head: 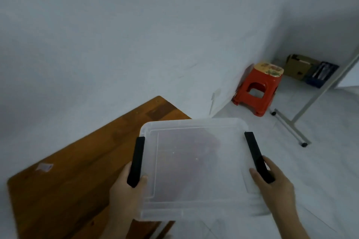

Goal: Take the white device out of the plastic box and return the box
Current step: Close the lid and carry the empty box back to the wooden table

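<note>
A lidded plastic box (196, 169) is gripped at both black latches by the left hand (128, 190) and right hand (272, 182), beside the wooden table (64, 176). No white device is visible; whether removal is done cannot be told.

1 plastic box (194, 161), 2 black latches (137, 161), 2 hands (126, 198), 1 red stool (258, 89), 1 wooden table (68, 180).

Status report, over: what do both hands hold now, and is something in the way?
Left hand and right hand grip the translucent lidded plastic box by its black side latches. White device not visible. Box held past the brown wooden table edge; nothing blocking.
</note>
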